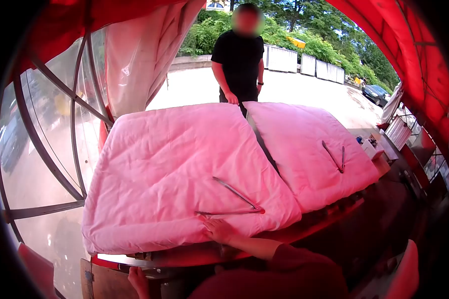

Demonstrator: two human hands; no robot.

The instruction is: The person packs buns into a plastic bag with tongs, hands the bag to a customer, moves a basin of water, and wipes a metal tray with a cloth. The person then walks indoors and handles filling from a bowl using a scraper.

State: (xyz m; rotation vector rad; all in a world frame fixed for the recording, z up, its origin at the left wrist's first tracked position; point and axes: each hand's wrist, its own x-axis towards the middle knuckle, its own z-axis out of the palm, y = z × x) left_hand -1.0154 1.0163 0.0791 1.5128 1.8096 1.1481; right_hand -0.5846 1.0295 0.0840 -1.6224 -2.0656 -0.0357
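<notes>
A pink-looking quilt is spread over a raised surface in front of me. My right hand rests on its near edge, fingers stretched out over the cloth. Just above those fingers lies a pair of metal tongs, arms spread apart; whether my fingertips touch them I cannot tell. Low in the view, below the quilt's front edge, my left hand is partly seen beside a brown wooden panel, its fingers unclear. On a second quilt to the right lie other tongs, spread in a V.
Beyond the quilts stands a person in black, one hand at the far edge. A dark gap runs between the quilts. Metal frame bars and clear sheeting close the left side. Small items sit at the right.
</notes>
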